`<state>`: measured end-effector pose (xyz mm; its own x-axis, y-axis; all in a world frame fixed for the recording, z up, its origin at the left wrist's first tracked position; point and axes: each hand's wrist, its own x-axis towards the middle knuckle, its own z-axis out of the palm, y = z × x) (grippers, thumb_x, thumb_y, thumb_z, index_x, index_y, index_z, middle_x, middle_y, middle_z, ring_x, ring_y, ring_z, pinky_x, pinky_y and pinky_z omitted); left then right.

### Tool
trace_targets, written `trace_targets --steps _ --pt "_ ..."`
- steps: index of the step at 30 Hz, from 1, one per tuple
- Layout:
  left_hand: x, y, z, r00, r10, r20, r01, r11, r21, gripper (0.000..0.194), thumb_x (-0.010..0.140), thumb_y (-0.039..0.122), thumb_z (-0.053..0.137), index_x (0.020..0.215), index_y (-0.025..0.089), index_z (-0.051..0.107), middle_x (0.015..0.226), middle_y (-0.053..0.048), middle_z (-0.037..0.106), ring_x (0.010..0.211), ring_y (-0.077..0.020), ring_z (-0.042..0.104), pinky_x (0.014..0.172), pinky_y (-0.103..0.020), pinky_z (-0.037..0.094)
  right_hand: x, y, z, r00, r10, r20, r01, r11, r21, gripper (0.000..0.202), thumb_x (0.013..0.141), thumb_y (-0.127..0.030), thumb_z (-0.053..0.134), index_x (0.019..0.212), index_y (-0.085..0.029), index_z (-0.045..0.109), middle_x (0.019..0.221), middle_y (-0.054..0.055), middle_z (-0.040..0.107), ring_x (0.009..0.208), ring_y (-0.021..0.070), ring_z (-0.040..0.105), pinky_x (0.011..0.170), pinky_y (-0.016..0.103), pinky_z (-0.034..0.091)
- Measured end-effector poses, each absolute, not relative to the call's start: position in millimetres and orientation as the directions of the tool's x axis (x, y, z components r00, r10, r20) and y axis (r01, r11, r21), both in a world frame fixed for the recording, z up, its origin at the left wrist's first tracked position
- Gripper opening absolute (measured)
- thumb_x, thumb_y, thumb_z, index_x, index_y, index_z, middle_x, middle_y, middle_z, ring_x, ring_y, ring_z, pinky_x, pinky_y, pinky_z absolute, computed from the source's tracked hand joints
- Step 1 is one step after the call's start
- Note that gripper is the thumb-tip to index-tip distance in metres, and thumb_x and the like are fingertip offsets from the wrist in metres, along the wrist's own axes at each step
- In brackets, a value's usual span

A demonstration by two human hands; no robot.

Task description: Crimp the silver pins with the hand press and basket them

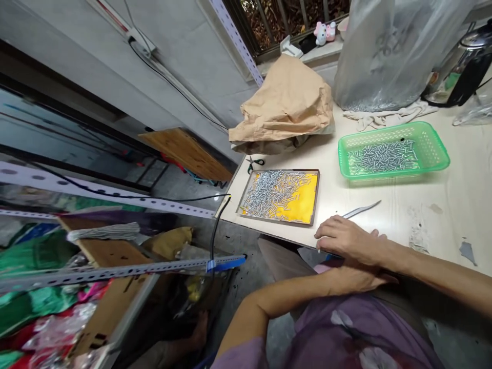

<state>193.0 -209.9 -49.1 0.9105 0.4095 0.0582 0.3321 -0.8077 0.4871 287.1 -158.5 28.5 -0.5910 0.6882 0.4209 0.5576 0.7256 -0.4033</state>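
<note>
At the near edge of a pale table point(407, 200), the right hand point(340, 236) was laid palm down, its fingers loosely bent and held close together; whether anything was covered by them could not be told. The left hand point(361, 275) was crossed beneath the right wrist and partly hidden, so its grip could not be made out. Just beyond the right knuckles, a slim silver blade point(361, 209) was laid flat on the table, its long axis slanted and its pointed tip turned away toward the far right. To the left of the right hand, near the table's corner, a shallow tray point(316, 199) was set with its long axis running left to right. Metal pins point(265, 195) were heaped across its left and middle, and its yellow floor point(305, 204) was exposed at the right. Farther back on the right, a green basket point(444, 159), also lengthwise from left to right, was partly filled with similar pins. Behind the tray, scissors point(257, 163) and a crumpled brown paper bag point(286, 97) were placed.
</note>
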Motion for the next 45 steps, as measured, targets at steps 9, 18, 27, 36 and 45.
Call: trace_targets --steps 9,18,27,36,45 --pt "120.5 -73.1 -11.8 0.464 0.849 0.254 0.833 -0.515 0.2 0.017 0.094 0.023 0.054 0.097 0.017 0.069 0.095 -0.011 0.066 0.091 -0.0237 0.06 0.084 -0.039 0.05 401.8 -99.0 87.2 -0.062 0.727 0.684 0.894 0.346 -0.286 0.026 0.097 -0.025 0.048 0.112 -0.023 0.068 0.091 0.007 0.067 0.087 0.0236 0.061 0.081 0.041 0.05" --pt "88.7 -16.5 -25.4 0.423 0.906 0.022 0.906 -0.423 0.005 0.021 0.092 0.015 0.048 0.087 0.014 0.068 0.091 -0.011 0.065 0.091 -0.0245 0.056 0.082 -0.035 0.045 404.9 -139.8 68.6 -0.043 0.765 0.642 0.908 0.298 -0.294 0.029 0.098 -0.02 0.047 0.119 -0.019 0.067 0.094 0.008 0.068 0.087 0.0215 0.061 0.076 0.038 0.053" --pt "79.5 -31.4 -9.8 0.461 0.881 0.106 0.83 -0.471 0.298 0.02 0.086 0.017 0.051 0.081 0.017 0.07 0.087 -0.011 0.068 0.09 -0.0256 0.061 0.08 -0.036 0.049 352.0 -213.8 -9.9 -0.25 0.928 0.275 0.899 0.328 -0.291 0.007 0.089 -0.021 0.064 0.09 -0.016 0.068 0.082 0.006 0.063 0.075 0.0191 0.056 0.064 0.03 0.043" --pt "122.4 -125.8 8.5 0.357 0.814 -0.457 0.584 0.188 0.79 0.022 0.068 0.036 0.075 0.074 0.014 0.074 0.073 -0.005 0.073 0.067 -0.0159 0.064 0.063 -0.024 0.049 346.9 -229.9 -17.6 -0.276 0.958 0.078 0.897 0.286 -0.337 0.018 0.096 -0.018 0.049 0.091 -0.015 0.067 0.083 0.008 0.062 0.073 0.0201 0.056 0.066 0.032 0.04" --pt "128.0 -138.4 0.7 0.325 0.719 -0.615 0.565 0.374 0.735 0.026 0.061 0.033 0.079 0.068 0.01 0.07 0.058 0.0 0.063 0.055 -0.0088 0.051 0.053 -0.019 0.039 341.8 -233.1 -12.4 -0.279 0.958 0.067 0.913 0.287 -0.291 0.021 0.097 -0.016 0.045 0.09 -0.015 0.065 0.083 0.008 0.061 0.071 0.0181 0.053 0.065 0.029 0.036"
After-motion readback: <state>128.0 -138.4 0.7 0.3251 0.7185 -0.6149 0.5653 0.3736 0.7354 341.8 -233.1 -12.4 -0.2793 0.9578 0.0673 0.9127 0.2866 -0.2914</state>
